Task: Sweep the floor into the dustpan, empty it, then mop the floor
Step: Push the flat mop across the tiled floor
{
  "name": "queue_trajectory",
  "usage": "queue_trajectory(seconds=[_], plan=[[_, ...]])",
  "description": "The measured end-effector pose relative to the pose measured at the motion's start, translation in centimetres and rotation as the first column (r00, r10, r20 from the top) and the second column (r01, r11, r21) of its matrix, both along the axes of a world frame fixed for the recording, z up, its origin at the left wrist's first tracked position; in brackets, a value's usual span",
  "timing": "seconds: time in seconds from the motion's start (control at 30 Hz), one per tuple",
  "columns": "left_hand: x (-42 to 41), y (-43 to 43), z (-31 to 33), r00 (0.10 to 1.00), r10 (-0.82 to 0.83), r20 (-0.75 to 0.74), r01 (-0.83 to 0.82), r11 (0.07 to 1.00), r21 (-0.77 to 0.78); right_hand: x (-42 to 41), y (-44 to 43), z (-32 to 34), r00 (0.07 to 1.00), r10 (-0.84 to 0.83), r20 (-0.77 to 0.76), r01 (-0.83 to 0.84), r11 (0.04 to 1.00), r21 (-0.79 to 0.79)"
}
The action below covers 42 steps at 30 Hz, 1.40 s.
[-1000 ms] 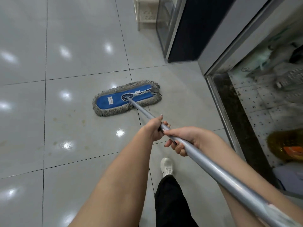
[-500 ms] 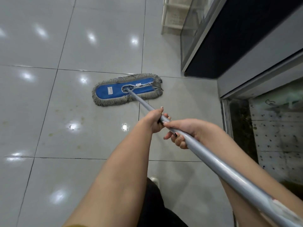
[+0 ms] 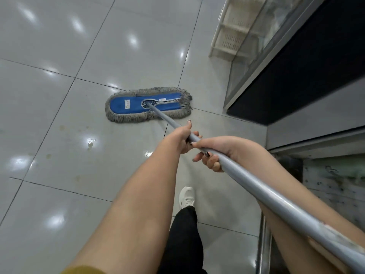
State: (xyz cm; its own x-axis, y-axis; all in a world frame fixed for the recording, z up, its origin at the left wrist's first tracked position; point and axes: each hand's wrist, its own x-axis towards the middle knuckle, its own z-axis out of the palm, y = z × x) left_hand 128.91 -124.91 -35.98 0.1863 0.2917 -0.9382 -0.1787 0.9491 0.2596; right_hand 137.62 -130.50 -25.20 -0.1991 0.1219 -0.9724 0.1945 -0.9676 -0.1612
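A flat mop head (image 3: 138, 104), blue with a grey fringe, lies flat on the glossy grey tiled floor (image 3: 59, 194) ahead of me. Its grey metal handle (image 3: 266, 192) runs from the head back to the lower right corner. My left hand (image 3: 182, 138) grips the handle from the left, further down the pole. My right hand (image 3: 215, 153) grips it just behind, fingers curled under the pole. Brownish stains (image 3: 63, 127) mark the tile left of the mop.
A dark glass-fronted cabinet (image 3: 296, 66) stands at the right, with a cream plastic rack (image 3: 229, 32) beyond it. A metal threshold (image 3: 262, 244) borders a grimy tiled area (image 3: 335, 190) at lower right. My white shoe (image 3: 186, 196) and black trouser leg are below.
The mop head has been pushed forward along the floor toward the cabinet, and I have stepped forward; my white shoe shows again. Both hands keep the same grip.
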Motion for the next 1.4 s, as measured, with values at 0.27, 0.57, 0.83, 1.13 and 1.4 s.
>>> queue_trajectory(seconds=[0.27,0.57,0.83,1.13,1.4], plan=[[5.9,1.6,0.7,0.997,0.059,-0.059,-0.059,0.998,0.006,6.6,2.2,0.2,0.997,0.012,-0.072,-0.013,1.0,-0.017],[10.9,0.6,2.0,0.972,0.202,-0.122,-0.197,0.979,0.05,12.0,2.2,1.7,0.99,0.08,-0.115,-0.083,0.996,-0.019],[15.3,-5.7,1.8,0.885,0.443,-0.145,-0.437,0.896,0.074,16.5,-1.8,2.8,0.956,0.277,-0.094,-0.281,0.959,-0.042],[14.5,-14.5,1.4,0.785,0.591,-0.186,-0.591,0.804,0.062,15.7,-9.0,3.4,0.883,0.453,-0.123,-0.46,0.888,-0.031],[11.4,-24.3,1.4,0.659,0.736,-0.155,-0.738,0.672,0.056,12.0,-17.6,4.1,0.806,0.583,-0.103,-0.588,0.808,-0.025]])
